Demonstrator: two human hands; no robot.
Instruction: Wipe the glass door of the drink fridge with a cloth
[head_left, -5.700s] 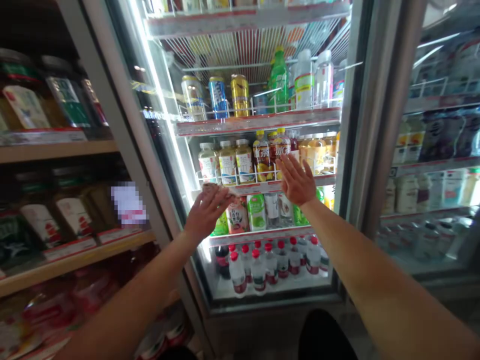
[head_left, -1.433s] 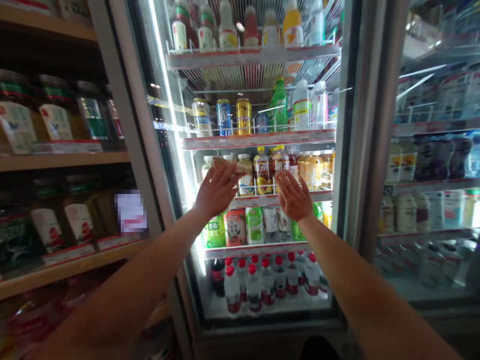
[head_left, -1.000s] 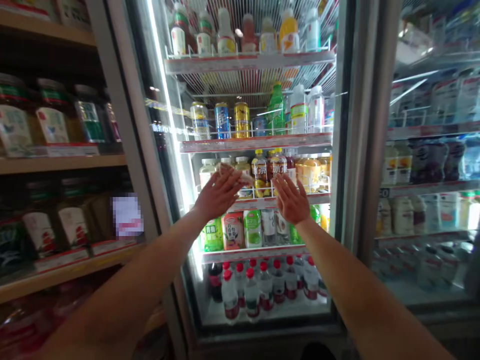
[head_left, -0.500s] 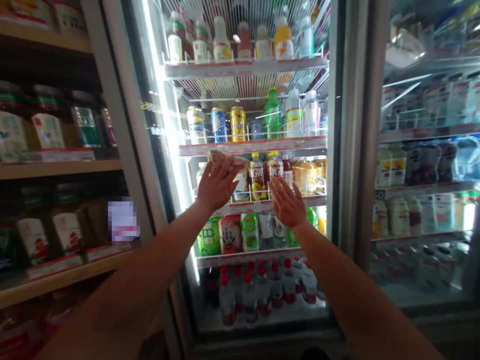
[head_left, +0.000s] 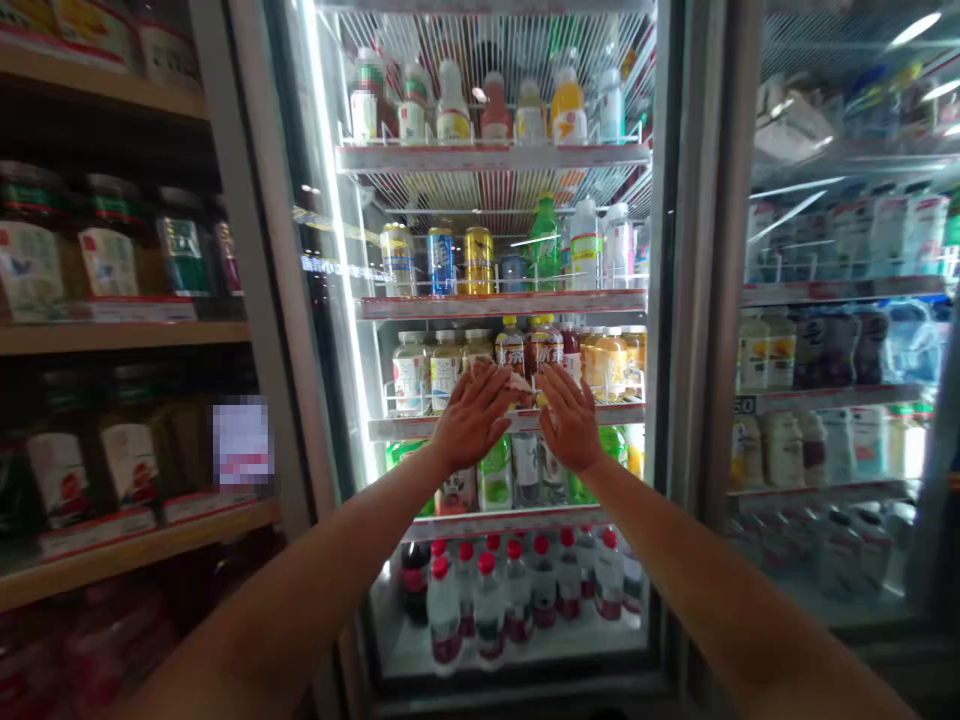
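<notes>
My left hand [head_left: 472, 418] lies over a crumpled pale cloth [head_left: 519, 385], pressing it against the glass door [head_left: 337, 345] of a lit drinks fridge. Part of the cloth shows past its fingertips; the palm hides the rest. Just to the right, my right hand [head_left: 568, 418] rests flat on the glass with its fingers stretched out and nothing in it. Behind the hands, through the glass, stand bottles with yellow caps [head_left: 510, 345] and a row of juice bottles [head_left: 410, 372].
Red-capped bottles [head_left: 489, 610] fill the fridge floor, with cans [head_left: 478, 260] and more bottles on the racks above. A metal door frame [head_left: 694, 330] parts this door from a second fridge on the right. Wooden shelves [head_left: 127, 338] with jars stand at left.
My left hand has slid the cloth down and to the right across the glass, closer to my right hand. My right hand stays in nearly the same place. The view has shifted slightly.
</notes>
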